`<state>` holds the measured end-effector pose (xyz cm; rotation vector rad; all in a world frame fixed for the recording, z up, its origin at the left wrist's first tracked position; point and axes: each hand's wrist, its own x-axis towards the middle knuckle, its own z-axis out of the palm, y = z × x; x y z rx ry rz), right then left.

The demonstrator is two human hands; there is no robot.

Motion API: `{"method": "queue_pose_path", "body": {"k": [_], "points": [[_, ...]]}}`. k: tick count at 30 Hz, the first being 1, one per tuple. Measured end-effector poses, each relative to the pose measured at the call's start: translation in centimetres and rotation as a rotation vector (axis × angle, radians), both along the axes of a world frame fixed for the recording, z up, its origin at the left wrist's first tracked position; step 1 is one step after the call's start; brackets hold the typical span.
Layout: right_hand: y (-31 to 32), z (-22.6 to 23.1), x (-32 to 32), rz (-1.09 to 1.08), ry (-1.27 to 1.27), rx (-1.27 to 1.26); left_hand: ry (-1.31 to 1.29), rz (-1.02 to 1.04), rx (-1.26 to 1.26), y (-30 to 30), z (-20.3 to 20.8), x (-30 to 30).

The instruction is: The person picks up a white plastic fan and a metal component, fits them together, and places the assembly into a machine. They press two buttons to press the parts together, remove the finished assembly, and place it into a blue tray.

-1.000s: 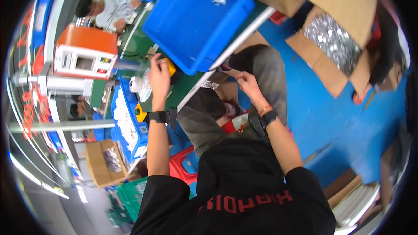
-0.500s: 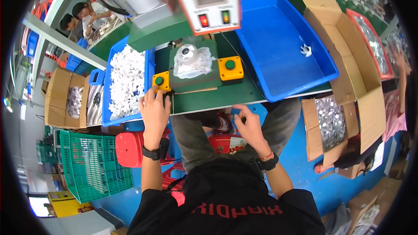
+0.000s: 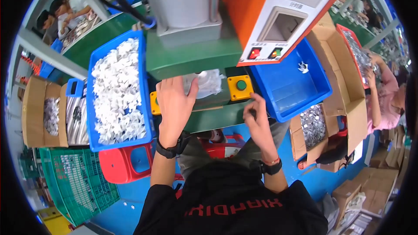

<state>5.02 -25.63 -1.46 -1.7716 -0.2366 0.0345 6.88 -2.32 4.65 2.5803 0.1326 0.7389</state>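
My left hand (image 3: pixel 175 104) is over the front of the press bench, fingers stretched toward the press and thumb spread. No held thing shows in it. It lies between a yellow button box (image 3: pixel 155 103) with its top partly covered and a clear plastic-wrapped fixture (image 3: pixel 208 83) under the press head (image 3: pixel 196 54). My right hand (image 3: pixel 260 126) hovers at the bench's front edge, fingers loosely curled and apart, with nothing visible in it. Just beyond its fingertips is the second yellow box (image 3: pixel 240 88) with a green button. The press head hides the fixture's upper part.
A blue tray (image 3: pixel 148 122) heaped with small white parts stands left. On the right, another blue tray (image 3: pixel 283 91) holds one white part. An orange-and-white control box (image 3: pixel 270 21) overhangs the bench. Cardboard boxes (image 3: pixel 344 69) and a red stool (image 3: pixel 117 165) flank me; a co-worker (image 3: pixel 385 100) is at right.
My left hand has left the left button and moved inward toward the fixture. My right hand has risen slightly toward the right button box. The view has shifted, with the press looming larger.
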Motion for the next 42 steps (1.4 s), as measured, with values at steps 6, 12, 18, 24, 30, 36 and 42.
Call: {"method": "queue_pose_path", "body": {"k": [6, 12, 18, 24, 30, 36, 42], "points": [[-3.3, -0.7, -4.8, 0.048, 0.192, 0.079, -0.135, 0.083, 0.118, -1.1, -1.3, 1.8], [-4.8, -0.4, -6.5, -0.139, 0.371, 0.345, -0.237, 0.205, -0.085, -2.5, -2.7, 2.0], [-7.5, -0.9, -6.2, -0.300, 0.308, 0.498, -0.253, 0.231, -0.127, -3.2, -3.5, 1.5], [-7.9, 0.4, -7.1, -0.301, 0.396, 0.518, -0.242, 0.163, -0.185, -2.9, -1.6, 1.5], [-6.8, -0.2, -7.2, -0.300, 0.325, 0.621, -0.300, -0.364, -0.358, -12.5, -2.5, -0.1], [-7.6, -0.5, -6.3, -0.224, 0.262, 0.725, -0.185, -0.498, -0.344, -13.5, -0.8, 1.7], [-2.6, 2.2, -3.1, 0.015, 0.281, 0.674, 0.095, -0.004, -0.215, 5.5, 1.9, -5.5]]}}
